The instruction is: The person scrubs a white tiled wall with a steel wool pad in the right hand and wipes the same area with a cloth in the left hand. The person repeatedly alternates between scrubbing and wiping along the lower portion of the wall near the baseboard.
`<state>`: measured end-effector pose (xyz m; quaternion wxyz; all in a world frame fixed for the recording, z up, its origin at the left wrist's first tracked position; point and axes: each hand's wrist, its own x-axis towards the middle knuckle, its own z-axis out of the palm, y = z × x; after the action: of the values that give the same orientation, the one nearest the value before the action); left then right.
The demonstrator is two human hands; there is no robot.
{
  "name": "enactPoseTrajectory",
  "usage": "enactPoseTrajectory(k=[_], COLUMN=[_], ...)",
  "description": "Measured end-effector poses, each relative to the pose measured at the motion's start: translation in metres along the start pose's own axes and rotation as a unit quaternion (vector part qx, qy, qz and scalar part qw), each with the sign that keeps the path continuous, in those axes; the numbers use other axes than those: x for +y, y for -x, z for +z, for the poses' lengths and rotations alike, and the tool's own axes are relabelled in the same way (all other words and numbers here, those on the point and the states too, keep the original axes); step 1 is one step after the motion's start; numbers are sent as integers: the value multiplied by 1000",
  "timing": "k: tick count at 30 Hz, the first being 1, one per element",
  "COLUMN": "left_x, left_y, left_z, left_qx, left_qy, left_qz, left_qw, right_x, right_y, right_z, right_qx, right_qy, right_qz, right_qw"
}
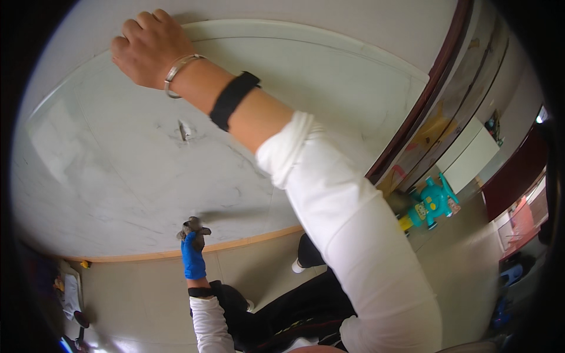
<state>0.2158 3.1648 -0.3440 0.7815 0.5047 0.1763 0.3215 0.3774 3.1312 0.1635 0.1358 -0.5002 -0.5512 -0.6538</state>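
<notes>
My left hand (193, 261), in a blue glove, grips a crumpled grey cloth (198, 240). The cloth is at the lower part of a pale, marble-patterned wall panel (132, 172), just above the wood-coloured strip (247, 241) along its base. Bare and raised, my right hand (152, 50) is at the panel's top ledge (265, 29) on the upper left. Its fingers curl away from the camera, so the palm and anything in it are hidden. Between the hands, a small dark slot (183, 131) with grey smudges marks the panel.
A dark red door frame (408, 123) borders the panel on the right. Beyond it, a turquoise child's ride-on toy (432, 198) stands on the tiled floor (145, 300) near a white box-shaped piece (470, 152). A white bag-like item (70, 291) lies at the lower left.
</notes>
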Motion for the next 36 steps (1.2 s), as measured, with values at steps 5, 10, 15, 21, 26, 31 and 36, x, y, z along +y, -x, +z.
enactPoseTrajectory(k=[5, 10, 15, 21, 26, 31, 36], left_x=[45, 154, 265, 293, 253, 184, 183], left_y=[19, 34, 24, -10, -6, 12, -2], left_z=[38, 89, 223, 473, 679, 749, 731], left_qx=[-129, -44, -20, 36, -78, -87, -29], left_qy=[-14, -22, -144, -23, -271, -483, -456], left_qz=[38, 56, 314, 496, 808, 768, 814], left_qw=[991, 997, 938, 867, 518, 411, 358], right_x=[107, 103, 13, -54, -60, -45, -44], right_y=[108, 261, 409, 498, 524, 533, 544], right_z=[-94, -183, -226, -237, -253, -252, -245], right_qx=[-4, -144, -296, -230, -266, -252, -296], right_qy=[82, -45, -380, -481, -434, -372, -376], right_qz=[97, 242, 524, 595, 637, 618, 581], right_qw=[992, 958, 702, 602, 580, 645, 658])
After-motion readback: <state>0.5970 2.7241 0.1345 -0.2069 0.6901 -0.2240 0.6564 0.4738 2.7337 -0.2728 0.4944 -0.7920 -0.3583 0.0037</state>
